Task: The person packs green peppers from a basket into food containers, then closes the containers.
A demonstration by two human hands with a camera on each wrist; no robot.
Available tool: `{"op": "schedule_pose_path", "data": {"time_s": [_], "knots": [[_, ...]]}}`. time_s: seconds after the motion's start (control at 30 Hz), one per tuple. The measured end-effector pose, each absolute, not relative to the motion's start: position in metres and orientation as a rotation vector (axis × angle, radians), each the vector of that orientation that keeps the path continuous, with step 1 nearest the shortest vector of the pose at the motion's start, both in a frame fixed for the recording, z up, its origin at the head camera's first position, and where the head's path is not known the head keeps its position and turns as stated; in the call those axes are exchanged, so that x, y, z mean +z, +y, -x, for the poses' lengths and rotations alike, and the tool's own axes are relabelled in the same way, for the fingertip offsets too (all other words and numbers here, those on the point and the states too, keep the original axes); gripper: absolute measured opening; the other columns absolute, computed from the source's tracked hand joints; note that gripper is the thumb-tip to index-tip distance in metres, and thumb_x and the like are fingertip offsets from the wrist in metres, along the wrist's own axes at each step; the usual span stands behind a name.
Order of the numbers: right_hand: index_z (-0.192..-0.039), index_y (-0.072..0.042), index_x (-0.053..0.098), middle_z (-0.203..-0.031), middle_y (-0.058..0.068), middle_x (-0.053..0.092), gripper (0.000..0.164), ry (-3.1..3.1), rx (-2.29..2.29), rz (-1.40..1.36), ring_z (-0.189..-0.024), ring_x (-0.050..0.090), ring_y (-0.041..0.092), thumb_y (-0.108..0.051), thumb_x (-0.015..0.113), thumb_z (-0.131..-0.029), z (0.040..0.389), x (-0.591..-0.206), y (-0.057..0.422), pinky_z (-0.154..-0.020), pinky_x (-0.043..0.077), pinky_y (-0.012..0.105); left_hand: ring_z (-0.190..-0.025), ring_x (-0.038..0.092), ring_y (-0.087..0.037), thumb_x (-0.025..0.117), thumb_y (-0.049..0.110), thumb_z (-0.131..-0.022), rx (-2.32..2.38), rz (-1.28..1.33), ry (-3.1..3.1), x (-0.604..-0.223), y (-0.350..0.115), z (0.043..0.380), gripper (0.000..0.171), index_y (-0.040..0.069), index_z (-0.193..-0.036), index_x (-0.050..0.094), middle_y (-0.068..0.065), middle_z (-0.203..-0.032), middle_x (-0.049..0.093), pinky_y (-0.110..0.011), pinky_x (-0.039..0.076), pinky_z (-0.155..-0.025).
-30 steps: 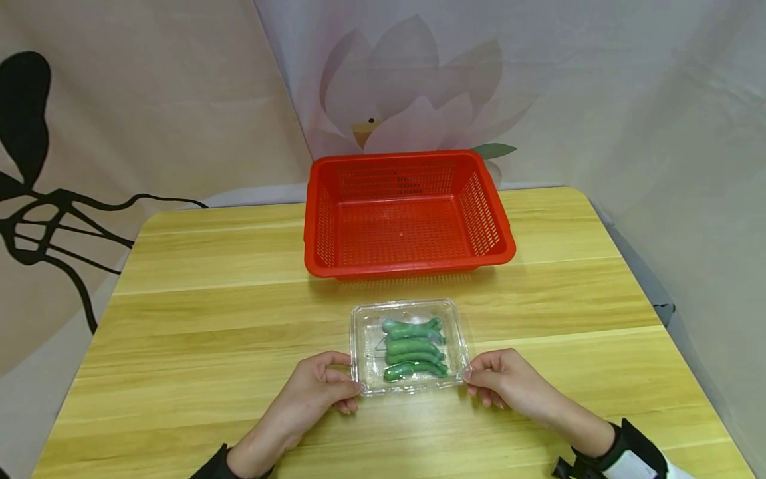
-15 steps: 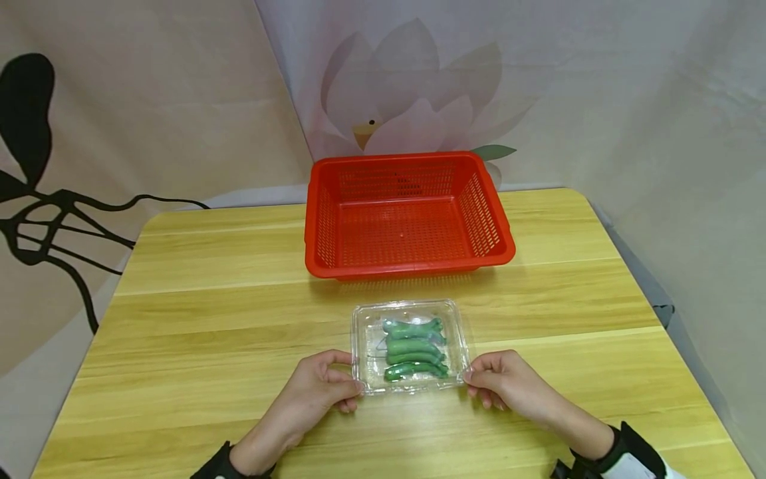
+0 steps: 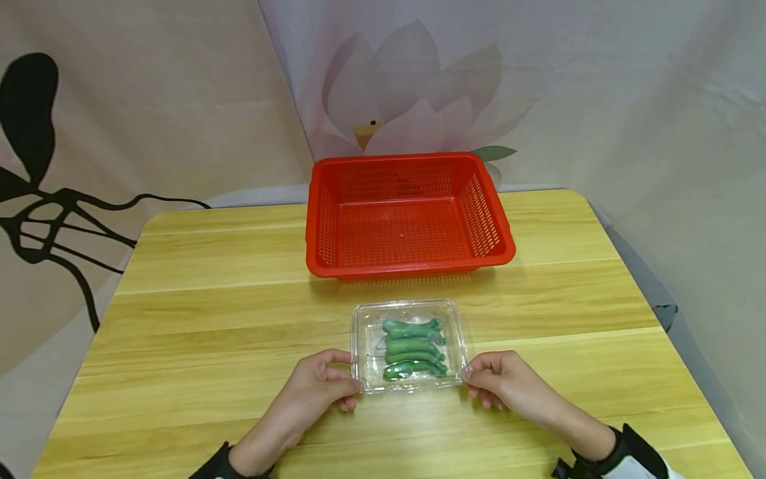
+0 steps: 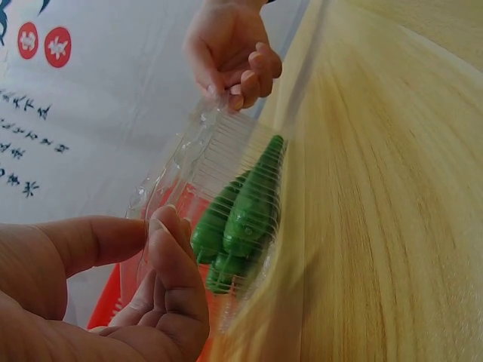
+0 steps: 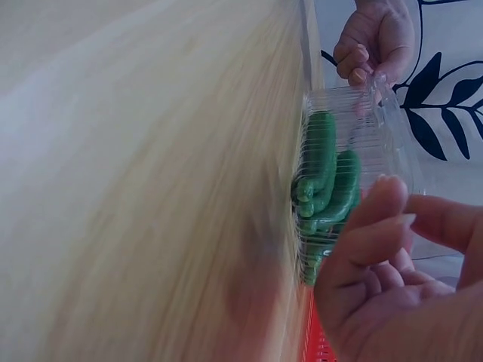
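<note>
A clear plastic clamshell box [image 3: 372, 332] with its lid down sits at the middle of the table in the head view. Inside lie several green, slender vegetables [image 3: 413, 347], seen through the plastic; their exact kind is unclear. My left hand [image 3: 320, 386] pinches the rim at the near left corner between thumb and fingers. At the near right corner, my right hand [image 3: 509, 382] pinches the rim likewise. Both wrist views show the ribbed side of the box [image 4: 219, 154] between the hands, with the green vegetables [image 5: 321, 158] resting low in it.
Behind the box a red perforated plastic basket [image 3: 395, 229] stands near the far edge of the wooden table [image 3: 227, 279]. A pale printed curtain [image 3: 598, 100] hangs around the table's back and sides.
</note>
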State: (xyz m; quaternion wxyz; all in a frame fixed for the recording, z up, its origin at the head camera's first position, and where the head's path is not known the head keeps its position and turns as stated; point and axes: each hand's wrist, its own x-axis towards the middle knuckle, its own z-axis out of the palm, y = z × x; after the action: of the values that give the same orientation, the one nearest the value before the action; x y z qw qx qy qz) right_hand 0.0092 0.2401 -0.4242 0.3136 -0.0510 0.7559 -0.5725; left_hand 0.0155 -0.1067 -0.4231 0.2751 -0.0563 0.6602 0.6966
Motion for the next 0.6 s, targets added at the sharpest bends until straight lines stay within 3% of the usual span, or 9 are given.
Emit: {"op": "schedule_pose_path", "data": {"time_s": [0.2,0.4,0.6], "knots": [[-0.097,0.004,0.070,-0.079,0.016,0.068,0.028,2.071,-1.450,0.160,-0.060,0.058,0.014,-0.023,0.064,-0.105,-0.010,-0.423,0.243,-0.049,0.046,0.022,-0.065,0.068,-0.016,0.074,-0.001,-0.091,1.849,0.154,1.800,-0.422,-0.106,-0.016,0.053,-0.015,-0.136,0.050,-0.015,-0.086,0.075,-0.026,0.058,-0.062],[-0.104,-0.002,0.073,-0.084,0.014,0.070,0.016,2.185,-1.407,0.145,-0.067,0.063,0.023,-0.014,0.063,-0.104,-0.007,-0.419,0.251,-0.054,0.053,0.028,-0.066,0.067,-0.017,0.075,0.003,-0.090,1.820,0.143,1.813,-0.420,-0.110,-0.017,0.053,-0.014,-0.135,0.053,-0.017,-0.086,0.075,-0.026,0.059,-0.063],[-0.104,-0.003,0.072,-0.083,0.008,0.067,0.014,2.419,-1.399,0.139,-0.070,0.060,0.017,-0.016,0.068,-0.103,-0.005,-0.414,0.257,-0.057,0.051,0.027,-0.068,0.068,-0.023,0.076,0.004,-0.090,1.767,0.190,1.980,-0.415,-0.117,-0.017,0.051,-0.011,-0.134,0.056,-0.015,-0.086,0.075,-0.030,0.060,-0.064]]}}
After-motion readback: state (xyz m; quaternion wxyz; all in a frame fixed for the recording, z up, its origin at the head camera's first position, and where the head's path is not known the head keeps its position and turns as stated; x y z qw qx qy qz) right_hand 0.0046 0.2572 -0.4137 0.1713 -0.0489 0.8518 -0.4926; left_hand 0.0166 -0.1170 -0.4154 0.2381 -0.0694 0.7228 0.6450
